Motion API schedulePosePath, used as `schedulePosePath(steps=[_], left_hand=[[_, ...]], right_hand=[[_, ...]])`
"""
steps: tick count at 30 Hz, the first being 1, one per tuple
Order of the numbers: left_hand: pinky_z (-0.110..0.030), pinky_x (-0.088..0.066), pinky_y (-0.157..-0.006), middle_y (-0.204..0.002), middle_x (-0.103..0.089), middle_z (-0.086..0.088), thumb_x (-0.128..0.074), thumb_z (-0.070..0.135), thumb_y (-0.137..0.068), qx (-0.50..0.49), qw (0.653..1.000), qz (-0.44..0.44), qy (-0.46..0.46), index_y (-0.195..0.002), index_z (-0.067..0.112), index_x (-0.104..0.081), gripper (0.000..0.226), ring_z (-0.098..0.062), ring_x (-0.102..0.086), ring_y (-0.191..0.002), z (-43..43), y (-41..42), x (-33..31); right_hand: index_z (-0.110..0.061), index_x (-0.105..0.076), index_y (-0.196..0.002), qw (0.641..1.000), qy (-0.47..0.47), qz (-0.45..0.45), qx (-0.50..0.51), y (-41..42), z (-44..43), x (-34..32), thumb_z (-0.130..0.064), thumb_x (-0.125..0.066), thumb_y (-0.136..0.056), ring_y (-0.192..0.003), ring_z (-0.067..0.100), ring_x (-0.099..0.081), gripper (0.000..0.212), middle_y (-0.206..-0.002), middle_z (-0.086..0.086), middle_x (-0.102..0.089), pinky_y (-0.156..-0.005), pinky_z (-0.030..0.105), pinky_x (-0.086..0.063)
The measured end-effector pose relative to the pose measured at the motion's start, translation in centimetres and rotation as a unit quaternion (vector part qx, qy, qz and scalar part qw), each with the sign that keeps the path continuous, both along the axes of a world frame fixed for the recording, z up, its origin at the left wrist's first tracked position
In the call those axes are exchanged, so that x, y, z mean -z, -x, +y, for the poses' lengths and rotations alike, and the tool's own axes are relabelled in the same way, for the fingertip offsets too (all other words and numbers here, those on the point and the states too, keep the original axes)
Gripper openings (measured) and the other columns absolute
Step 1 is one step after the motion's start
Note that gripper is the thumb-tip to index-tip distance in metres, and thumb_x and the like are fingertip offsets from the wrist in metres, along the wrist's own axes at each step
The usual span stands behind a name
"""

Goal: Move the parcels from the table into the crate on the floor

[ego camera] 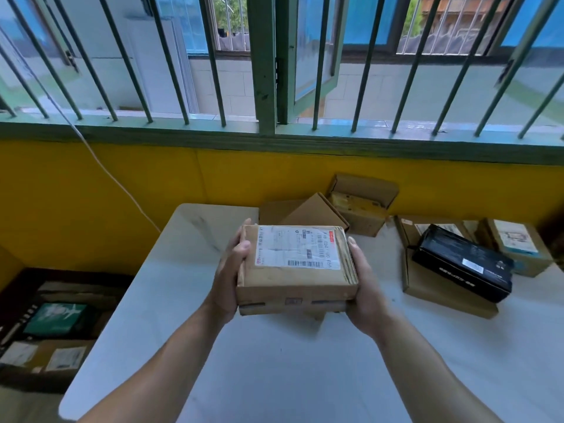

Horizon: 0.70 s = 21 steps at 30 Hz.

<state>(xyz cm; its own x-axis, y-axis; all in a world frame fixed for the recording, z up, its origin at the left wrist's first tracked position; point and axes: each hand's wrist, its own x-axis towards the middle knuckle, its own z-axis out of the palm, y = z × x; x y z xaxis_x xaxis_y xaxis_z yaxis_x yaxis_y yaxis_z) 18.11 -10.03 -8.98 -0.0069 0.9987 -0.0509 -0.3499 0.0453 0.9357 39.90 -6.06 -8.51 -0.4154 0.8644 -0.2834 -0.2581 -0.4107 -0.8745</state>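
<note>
I hold a brown cardboard parcel [294, 279] with a white shipping label above the white table [274, 370]. My left hand [230, 276] grips its left side, thumb on the top edge. My right hand [364, 291] grips its right side from below. A second thin box seems to lie under it, held with it. More parcels stay on the table: a black box [464, 262] lying on a flat cardboard box [433, 288], a labelled box [517, 245] at far right, and open cardboard boxes [360, 209] at the back. The dark crate [18, 285] stands on the floor at left, with parcels inside.
A yellow wall [122, 184] runs behind the table under a barred window [265, 71]. A white cable [100, 163] hangs down the wall to the table's left corner. The table's left edge drops off to the floor beside the crate.
</note>
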Motion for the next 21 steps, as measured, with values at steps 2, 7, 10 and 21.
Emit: schedulePosePath(steps=[2, 7, 10, 21], left_hand=[[-0.057, -0.037, -0.109, -0.142, -0.053, -0.02, -0.047, 0.051, -0.082, -0.007, 1.0, 0.014, 0.007, -0.152, 0.013, -0.029, 0.081, -0.038, -0.049, -0.132, -0.1, -0.2, -0.2], [-0.043, -0.054, -0.097, -0.134, -0.063, -0.009, -0.026, 0.064, -0.098, 0.048, 0.996, 0.02, 0.073, -0.138, 0.025, -0.057, 0.064, -0.029, -0.059, -0.124, 0.5, 0.1, -1.2], [-0.042, -0.053, -0.096, -0.138, -0.059, -0.013, -0.021, 0.061, -0.101, 0.032, 0.999, 0.006, 0.026, -0.139, 0.022, -0.055, 0.065, -0.031, -0.056, -0.128, 0.4, -0.3, -1.5], [-0.038, -0.057, -0.084, -0.131, -0.063, -0.008, -0.029, 0.052, -0.1, 0.02, 0.994, -0.051, -0.096, -0.139, 0.035, -0.05, 0.047, -0.027, -0.061, -0.121, -0.2, -1.6, -4.5]], right_hand=[[-0.037, -0.07, -0.118, 0.999, 0.017, -0.024, -0.021, -0.1, 0.3, -0.5, -0.073, -0.023, -0.093, -0.112, 0.021, -0.067, 0.064, -0.122, 0.003, -0.071, -0.079, 0.037, -0.058], [-0.025, -0.065, -0.129, 0.998, -0.047, 0.012, 0.047, 0.5, -0.2, 0.2, -0.068, -0.032, -0.094, -0.118, 0.024, -0.064, 0.064, -0.128, 0.008, -0.067, -0.087, 0.032, -0.057], [-0.015, -0.056, -0.137, 0.987, -0.13, 0.049, 0.077, 0.5, -0.7, 0.0, -0.058, -0.031, -0.099, -0.123, 0.029, -0.06, 0.062, -0.131, 0.013, -0.064, -0.089, 0.031, -0.055], [-0.001, -0.046, -0.135, 0.961, -0.235, 0.102, 0.102, -0.5, -0.5, -3.5, -0.046, -0.035, -0.102, -0.115, 0.037, -0.061, 0.057, -0.123, 0.022, -0.064, -0.084, 0.041, -0.057]])
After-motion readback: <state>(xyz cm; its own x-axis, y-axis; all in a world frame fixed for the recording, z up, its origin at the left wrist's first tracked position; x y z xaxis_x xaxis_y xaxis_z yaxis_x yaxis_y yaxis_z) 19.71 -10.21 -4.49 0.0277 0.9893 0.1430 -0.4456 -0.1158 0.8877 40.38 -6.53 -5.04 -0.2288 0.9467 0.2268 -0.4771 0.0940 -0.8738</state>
